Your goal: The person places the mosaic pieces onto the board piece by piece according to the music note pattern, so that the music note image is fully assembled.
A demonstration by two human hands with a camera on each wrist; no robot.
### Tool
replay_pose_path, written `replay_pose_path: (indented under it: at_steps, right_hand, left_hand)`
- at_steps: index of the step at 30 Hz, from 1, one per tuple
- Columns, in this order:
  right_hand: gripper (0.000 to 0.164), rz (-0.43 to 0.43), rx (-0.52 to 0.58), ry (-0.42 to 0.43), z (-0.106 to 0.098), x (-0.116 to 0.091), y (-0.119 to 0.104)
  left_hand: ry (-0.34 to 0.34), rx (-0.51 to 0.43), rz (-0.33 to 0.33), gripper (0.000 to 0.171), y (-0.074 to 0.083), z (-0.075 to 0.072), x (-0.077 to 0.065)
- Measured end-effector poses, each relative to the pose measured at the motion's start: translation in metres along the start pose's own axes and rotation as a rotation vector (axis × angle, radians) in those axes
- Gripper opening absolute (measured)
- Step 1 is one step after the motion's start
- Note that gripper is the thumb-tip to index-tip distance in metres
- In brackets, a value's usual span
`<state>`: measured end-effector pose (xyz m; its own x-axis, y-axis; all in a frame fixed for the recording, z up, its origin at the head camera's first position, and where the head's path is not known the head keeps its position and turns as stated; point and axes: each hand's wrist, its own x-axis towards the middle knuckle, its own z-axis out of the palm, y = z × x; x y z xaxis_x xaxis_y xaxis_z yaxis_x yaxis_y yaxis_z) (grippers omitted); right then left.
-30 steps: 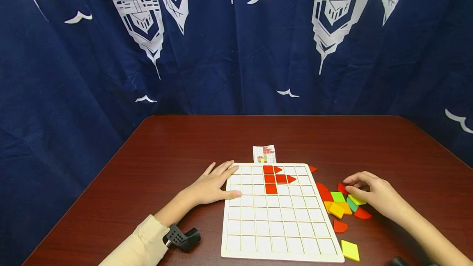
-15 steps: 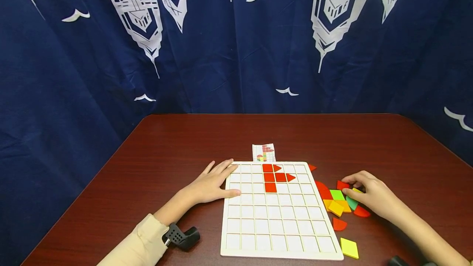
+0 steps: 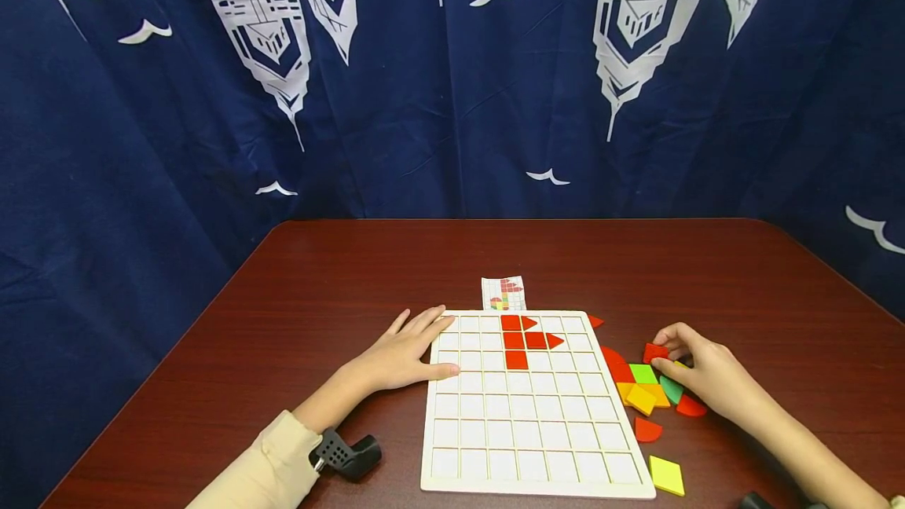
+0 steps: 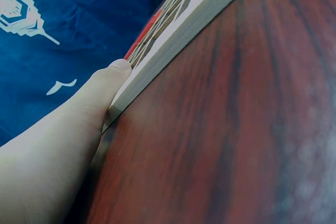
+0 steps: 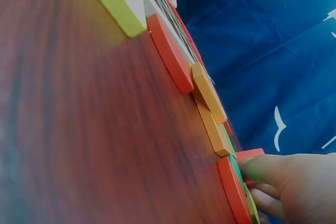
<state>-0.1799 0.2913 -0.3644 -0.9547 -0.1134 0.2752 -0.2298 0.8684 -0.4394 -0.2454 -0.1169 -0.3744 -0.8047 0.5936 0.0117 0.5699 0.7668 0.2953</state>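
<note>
My left hand (image 3: 406, 353) lies with straight, spread fingers on the left edge of a white grid board (image 3: 481, 430); in the left wrist view the thumb (image 4: 119, 66) rests at the board's rim. Red squares (image 3: 515, 360) and red triangles (image 3: 555, 341) sit in the board's upper cells. Over a loose pile to the right, my right hand (image 3: 707, 368) pinches a red square tile (image 3: 654, 353) between thumb and fingers. Close beneath that hand lie a teal tile (image 3: 672, 389), a red quarter-round tile (image 3: 690, 405) and a light green tile (image 3: 643, 373).
A small printed pattern card (image 3: 504, 294) lies behind the board. Orange tiles (image 3: 642, 399), another red rounded tile (image 3: 647, 430) and a yellow square (image 3: 666, 475) line the board's right side. A red triangle (image 3: 595, 322) lies by its upper right corner. The brown table (image 3: 339, 281) meets a dark blue curtain (image 3: 424, 100).
My right hand has taken hold of the red square tile and tilted it up slightly from the pile. A yellow-green tile near its thumb is now mostly hidden. The left hand stays put.
</note>
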Motion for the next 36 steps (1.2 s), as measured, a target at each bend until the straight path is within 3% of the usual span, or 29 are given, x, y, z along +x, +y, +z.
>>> replay_pose_path:
  at_steps: [11, 24, 36]
  right_hand:
    - [0.022, 0.066, 0.078, 0.112, -0.002, 0.001, -0.014]
    - [0.022, 0.008, 0.278, 0.000, 0.017, 0.014, -0.072]
    - [0.020, -0.023, 0.403, -0.114, 0.043, 0.027, -0.099]
  left_hand:
    - [0.000, 0.010, 0.003, 0.084, 0.000, 0.000, 0.002]
    - [0.003, -0.010, 0.001, 0.083, -0.001, -0.001, 0.000]
    - [0.007, 0.001, 0.005, 0.083, 0.002, -0.002, -0.001]
